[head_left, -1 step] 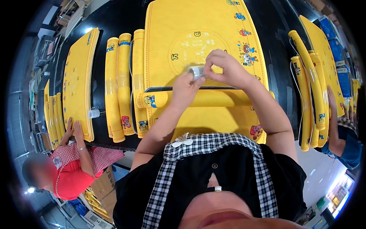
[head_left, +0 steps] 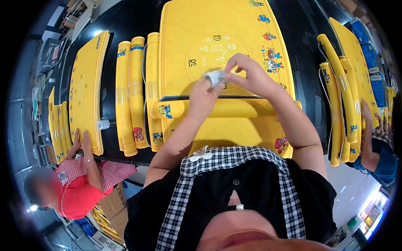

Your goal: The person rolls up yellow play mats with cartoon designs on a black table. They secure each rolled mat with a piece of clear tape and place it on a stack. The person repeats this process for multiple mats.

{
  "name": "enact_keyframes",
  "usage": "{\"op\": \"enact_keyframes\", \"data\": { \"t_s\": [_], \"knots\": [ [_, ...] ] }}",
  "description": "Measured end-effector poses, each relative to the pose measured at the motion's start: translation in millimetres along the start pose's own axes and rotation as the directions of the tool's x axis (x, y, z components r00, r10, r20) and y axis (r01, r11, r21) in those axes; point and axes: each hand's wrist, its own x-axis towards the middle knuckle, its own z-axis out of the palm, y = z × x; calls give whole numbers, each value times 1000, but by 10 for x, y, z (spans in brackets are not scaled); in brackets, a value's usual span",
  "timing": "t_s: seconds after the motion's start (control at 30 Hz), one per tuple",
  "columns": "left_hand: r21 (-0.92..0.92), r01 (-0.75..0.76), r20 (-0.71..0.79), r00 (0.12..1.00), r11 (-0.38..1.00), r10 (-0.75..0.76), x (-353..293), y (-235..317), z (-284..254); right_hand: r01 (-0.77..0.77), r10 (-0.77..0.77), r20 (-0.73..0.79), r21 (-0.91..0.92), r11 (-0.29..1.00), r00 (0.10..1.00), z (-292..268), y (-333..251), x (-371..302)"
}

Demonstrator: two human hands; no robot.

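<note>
Above yellow matting (head_left: 180, 46), a tape roll (head_left: 216, 78) sits between both hands (head_left: 202, 97) (head_left: 249, 75).

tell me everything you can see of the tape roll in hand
The tape roll looks like clear, shiny greyish plastic, wound into a short, thick cylinder. The left hand holds it, tilted, above the flat yellow mat. The right hand pinches at its right end; blur hides whether a strip is pulled loose.

Yellow mat (head_left: 217, 29), black tabletop (head_left: 304, 46), black-and-white checked apron (head_left: 238, 154), tape roll (head_left: 216, 78) seemingly greyish-clear
</note>
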Motion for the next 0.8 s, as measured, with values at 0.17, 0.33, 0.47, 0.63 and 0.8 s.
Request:
{"op": "enact_keyframes", "data": {
  "t_s": [0.17, 0.33, 0.47, 0.63, 0.8],
  "knots": [
    [342, -267, -124, 938, 901, 325, 65, 57, 89, -640, 447, 477, 681, 357, 757, 15, 179, 95],
    [551, -351, 13, 910, 757, 413, -16, 85, 30, -480, 443, 277, 749, 456, 853, 206, 356, 128],
    [-170, -137, -373, 925, 976, 65, -137, -103, 7, -413, 370, 219, 682, 604, 903, 163, 442, 74],
    [-345, -38, -209, 977, 938, -37, -24, 9, 75, -311, 192, 255, 602, 736, 948, 164, 326, 23],
    [-265, 69, 1, 997, 962, -71, -29, -129, -22, -359, 287, 214, 554, 751, 933, 144, 351, -11]
  ]
}}
